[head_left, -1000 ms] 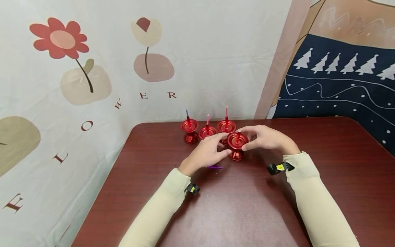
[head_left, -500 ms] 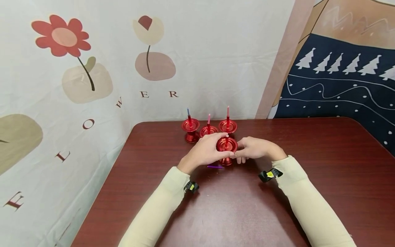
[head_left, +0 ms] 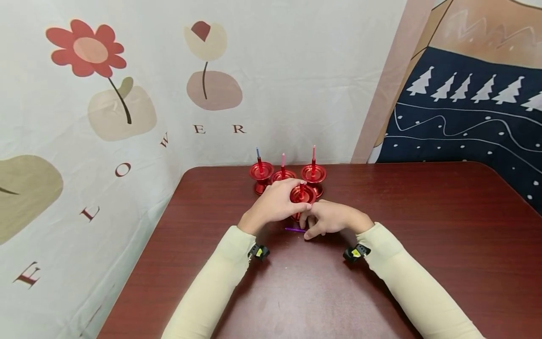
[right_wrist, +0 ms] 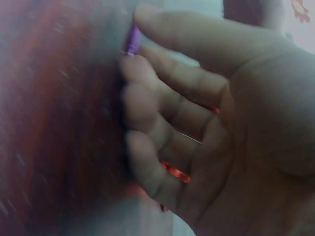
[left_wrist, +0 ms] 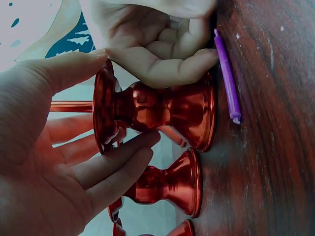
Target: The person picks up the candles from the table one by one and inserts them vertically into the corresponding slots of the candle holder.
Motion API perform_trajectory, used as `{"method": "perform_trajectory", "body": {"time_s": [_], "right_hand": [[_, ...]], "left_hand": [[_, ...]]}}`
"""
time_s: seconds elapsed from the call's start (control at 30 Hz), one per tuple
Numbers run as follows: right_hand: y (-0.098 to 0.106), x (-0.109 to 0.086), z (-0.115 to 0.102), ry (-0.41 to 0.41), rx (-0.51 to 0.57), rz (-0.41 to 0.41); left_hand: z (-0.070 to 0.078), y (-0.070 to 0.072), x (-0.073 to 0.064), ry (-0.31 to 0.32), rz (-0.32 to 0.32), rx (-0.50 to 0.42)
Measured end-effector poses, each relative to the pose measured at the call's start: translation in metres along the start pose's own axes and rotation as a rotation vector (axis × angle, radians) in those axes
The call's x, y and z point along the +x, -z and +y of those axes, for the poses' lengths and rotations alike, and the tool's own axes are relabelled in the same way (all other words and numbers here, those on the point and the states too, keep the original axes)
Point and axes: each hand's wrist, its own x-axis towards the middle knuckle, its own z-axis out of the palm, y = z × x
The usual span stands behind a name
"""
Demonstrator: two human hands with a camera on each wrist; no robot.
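Note:
Near the table's middle back stands a shiny red metal candle holder (head_left: 304, 193) with a wide dish, a flared foot and a central stem. My left hand (head_left: 274, 200) grips it, thumb at the dish rim and fingers around the far side, as the left wrist view shows. Just in front of the foot, a thin purple candle (left_wrist: 228, 78) lies on the table. Over it is my right hand (head_left: 330, 217), fingers loosely bent, with fingertips right beside the candle. In the right wrist view, part of the purple candle (right_wrist: 133, 40) shows between thumb and forefinger.
Behind the hands stand more red holders: one with a blue candle (head_left: 258, 152), one with a pink candle (head_left: 283, 159) partly hidden by the left hand, and another pink candle (head_left: 314, 152) at right. The brown table (head_left: 203, 197) meets a printed cloth backdrop (head_left: 296, 84).
The front candle holder has moved left and is now in my left hand. My right hand has left it and come down toward the purple candle.

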Motion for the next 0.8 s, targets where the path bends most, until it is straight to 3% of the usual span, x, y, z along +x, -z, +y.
{"method": "perform_trajectory", "body": {"time_s": [0.17,0.37,0.47,0.57,0.6,0.7,0.8], "right_hand": [[-0.003,0.003,-0.001,-0.006,-0.131,0.056],[0.005,-0.004,0.000,-0.075,-0.179,0.030],[0.010,-0.009,0.004,-0.101,-0.140,-0.001],[0.019,-0.016,0.009,-0.111,-0.115,-0.009],[0.022,-0.018,0.010,-0.108,-0.116,0.001],[0.033,-0.025,0.013,-0.094,-0.117,0.066],[0.040,-0.029,0.015,-0.075,-0.108,0.166]], "left_hand": [[-0.003,0.001,0.001,-0.009,-0.001,0.006],[-0.004,0.001,0.001,-0.016,0.004,-0.003],[-0.042,-0.026,0.017,-0.045,0.029,-0.008],[-0.057,-0.036,0.024,-0.055,0.031,-0.003],[-0.057,-0.036,0.023,-0.054,0.035,-0.006],[-0.018,-0.010,0.008,-0.016,0.002,0.003],[-0.002,-0.001,0.001,0.001,-0.005,0.018]]}}
